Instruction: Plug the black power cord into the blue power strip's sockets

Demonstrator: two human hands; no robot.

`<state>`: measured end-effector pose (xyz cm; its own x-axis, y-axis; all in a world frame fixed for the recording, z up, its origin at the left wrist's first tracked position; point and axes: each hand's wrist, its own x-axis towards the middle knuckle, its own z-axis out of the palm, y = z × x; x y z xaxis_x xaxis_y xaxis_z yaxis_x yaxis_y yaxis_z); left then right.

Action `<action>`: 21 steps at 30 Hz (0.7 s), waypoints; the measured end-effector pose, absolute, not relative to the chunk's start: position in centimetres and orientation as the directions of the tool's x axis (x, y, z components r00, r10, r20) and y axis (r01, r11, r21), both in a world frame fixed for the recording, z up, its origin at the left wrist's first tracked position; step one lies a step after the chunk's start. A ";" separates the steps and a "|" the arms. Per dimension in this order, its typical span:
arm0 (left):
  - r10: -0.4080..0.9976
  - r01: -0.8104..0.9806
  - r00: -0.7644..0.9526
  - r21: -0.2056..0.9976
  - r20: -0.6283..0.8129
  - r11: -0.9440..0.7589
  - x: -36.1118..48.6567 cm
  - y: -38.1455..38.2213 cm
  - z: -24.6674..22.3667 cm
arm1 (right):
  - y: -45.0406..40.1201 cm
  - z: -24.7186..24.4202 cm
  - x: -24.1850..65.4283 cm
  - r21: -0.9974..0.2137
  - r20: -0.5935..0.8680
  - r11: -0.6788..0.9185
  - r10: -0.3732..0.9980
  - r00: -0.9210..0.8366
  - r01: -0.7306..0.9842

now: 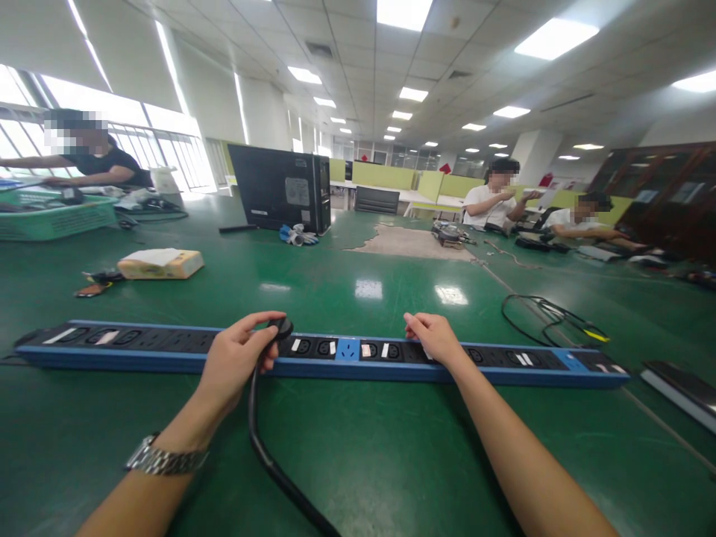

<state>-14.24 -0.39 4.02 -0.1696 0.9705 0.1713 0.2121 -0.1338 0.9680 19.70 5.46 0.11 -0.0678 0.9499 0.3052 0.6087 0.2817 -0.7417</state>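
Observation:
A long blue power strip [313, 368] with a black socket face lies across the green table. Several white labels and a blue socket block [347, 349] show on it. My left hand [242, 354] pinches a black plug [283, 327] over the strip, left of its middle. From that hand a thick black cable [267, 459] runs down to the bottom edge. My right hand [435, 335] rests at the strip right of the middle, its fingers curled together; nothing shows between them.
On the green table [335, 298] stand a black computer case [280, 186], gloves [299, 235], a tissue pack [161, 263] and a green basket [61, 216]. Thin black cables [537, 317] lie at right, near a dark flat object [682, 391]. Several people sit around the table.

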 end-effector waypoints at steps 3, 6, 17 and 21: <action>0.981 0.191 -0.085 0.969 0.175 -0.157 -12.1 -0.6 3.8 | 5.5 0.1 19.7 -0.725 0.307 0.289 0.948 -0.082 0.625; 0.984 0.353 0.036 0.919 0.173 -0.174 -9.7 -0.7 3.4 | 5.5 0.1 19.7 -0.715 0.309 0.288 0.948 -0.082 0.637; 0.973 0.587 0.151 0.776 0.177 -0.232 -6.4 -0.4 4.1 | 5.4 0.4 19.8 -0.679 0.319 0.296 0.943 -0.093 0.672; 0.963 0.750 0.181 0.606 0.200 -0.267 -5.5 -0.2 4.7 | 5.3 0.4 19.7 -0.670 0.323 0.298 0.942 -0.094 0.680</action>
<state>-5.54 -0.24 4.68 0.1812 0.9629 0.1998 0.7496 -0.2667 0.6058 19.70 5.34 0.40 -0.0935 0.9416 0.3235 0.6803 0.2977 -0.6698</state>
